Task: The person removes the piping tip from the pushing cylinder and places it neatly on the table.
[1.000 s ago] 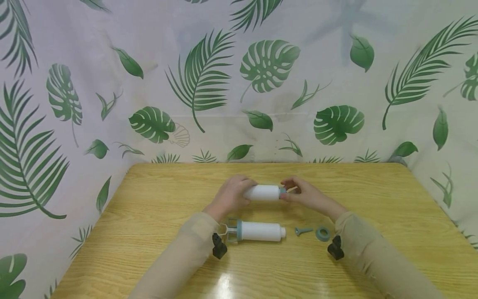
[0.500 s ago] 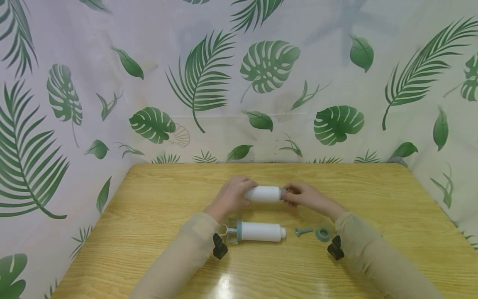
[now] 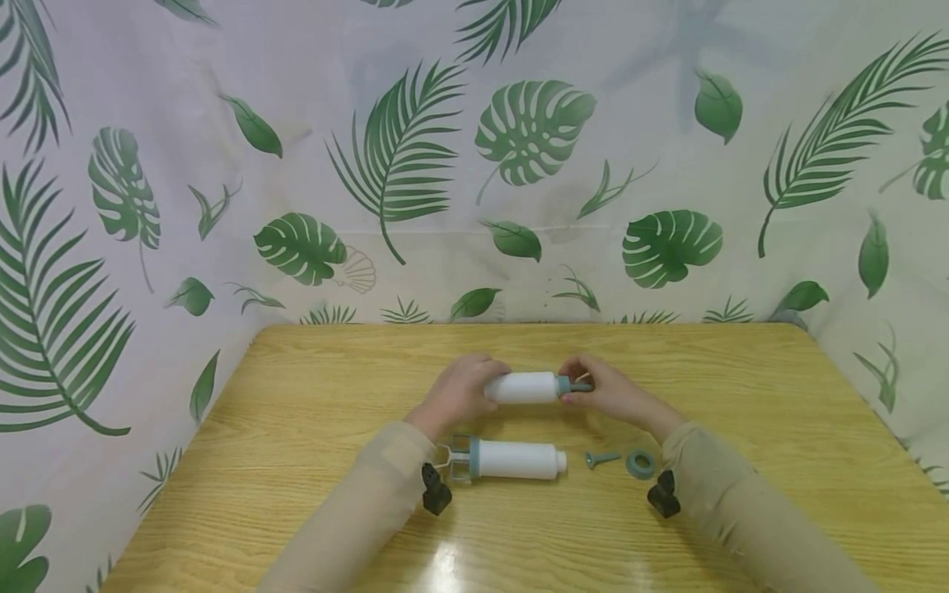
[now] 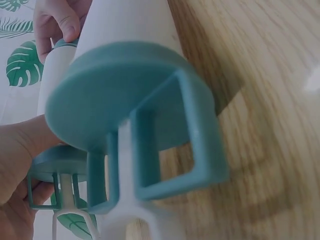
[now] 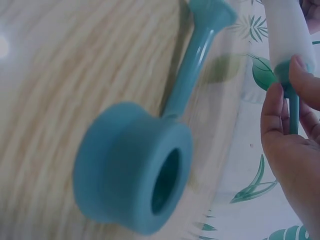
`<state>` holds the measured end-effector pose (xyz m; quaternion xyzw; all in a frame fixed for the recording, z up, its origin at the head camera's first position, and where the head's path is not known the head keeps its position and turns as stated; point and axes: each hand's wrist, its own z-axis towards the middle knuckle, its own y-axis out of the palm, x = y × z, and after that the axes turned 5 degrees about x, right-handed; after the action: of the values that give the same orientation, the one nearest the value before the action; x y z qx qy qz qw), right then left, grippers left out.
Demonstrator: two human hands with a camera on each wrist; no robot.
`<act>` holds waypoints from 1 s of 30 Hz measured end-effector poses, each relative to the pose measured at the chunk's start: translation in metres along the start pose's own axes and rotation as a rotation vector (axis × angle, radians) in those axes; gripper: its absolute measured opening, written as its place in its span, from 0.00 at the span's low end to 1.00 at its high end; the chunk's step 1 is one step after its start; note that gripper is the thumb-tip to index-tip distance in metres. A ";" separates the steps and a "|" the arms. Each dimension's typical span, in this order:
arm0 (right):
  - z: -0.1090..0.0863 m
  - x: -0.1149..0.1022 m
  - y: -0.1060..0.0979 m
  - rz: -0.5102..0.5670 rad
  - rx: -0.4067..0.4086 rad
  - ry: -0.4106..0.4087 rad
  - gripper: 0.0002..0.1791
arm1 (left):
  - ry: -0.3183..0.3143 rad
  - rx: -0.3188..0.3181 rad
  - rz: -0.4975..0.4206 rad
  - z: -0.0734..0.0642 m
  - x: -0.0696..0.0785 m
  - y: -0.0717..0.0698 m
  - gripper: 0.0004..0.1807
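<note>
My left hand (image 3: 460, 389) grips one white syringe-like press (image 3: 526, 387) by its barrel, holding it level above the table. Its teal handle end (image 4: 60, 162) with a white plunger fork shows in the left wrist view. At the barrel's other end, my right hand (image 3: 608, 391) pinches a teal ring cap (image 3: 563, 385) between thumb and fingers. A thin teal nozzle (image 5: 294, 115) sticks out through that cap, towards the right palm. A second matching press (image 3: 517, 459) lies on the table below the hands, its white threaded end facing right.
A loose teal nozzle (image 3: 603, 459) and a loose teal ring cap (image 3: 641, 464) lie right of the second press, close to the right sleeve (image 3: 712, 461). The wooden table (image 3: 334, 362) meets a leaf-patterned cloth (image 3: 445, 272) at the back.
The right fingers closed round the ring cap, then loosened and shifted, so the nozzle now shows sticking out. The held press has dropped slightly; the things on the table stay put.
</note>
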<state>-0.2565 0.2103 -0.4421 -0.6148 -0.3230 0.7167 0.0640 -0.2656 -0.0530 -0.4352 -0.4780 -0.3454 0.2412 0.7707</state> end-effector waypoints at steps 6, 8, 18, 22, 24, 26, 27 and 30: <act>0.002 0.003 0.001 0.025 0.000 -0.024 0.19 | -0.030 -0.039 -0.045 0.000 -0.001 -0.001 0.26; 0.002 0.004 0.002 0.032 0.001 -0.022 0.18 | -0.037 -0.045 -0.066 0.000 0.000 -0.001 0.25; -0.002 0.001 -0.001 0.004 0.041 -0.009 0.21 | -0.138 -0.111 -0.200 -0.001 -0.005 -0.003 0.23; -0.004 0.000 -0.003 -0.015 0.033 0.001 0.21 | -0.166 -0.147 -0.212 -0.002 -0.007 -0.004 0.23; -0.004 0.000 -0.003 -0.015 0.028 0.000 0.20 | -0.171 -0.164 -0.202 -0.003 -0.008 -0.003 0.23; -0.004 0.001 -0.003 -0.021 0.024 -0.008 0.20 | -0.171 -0.177 -0.190 -0.003 -0.009 -0.001 0.22; -0.004 0.001 -0.003 -0.024 0.024 -0.010 0.20 | -0.166 -0.182 -0.184 -0.003 -0.009 -0.001 0.22; -0.004 0.002 -0.003 -0.039 0.021 -0.017 0.20 | -0.153 -0.183 -0.181 -0.004 -0.010 0.002 0.23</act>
<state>-0.2541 0.2148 -0.4424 -0.6015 -0.3278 0.7239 0.0818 -0.2694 -0.0617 -0.4417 -0.4934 -0.4654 0.1737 0.7139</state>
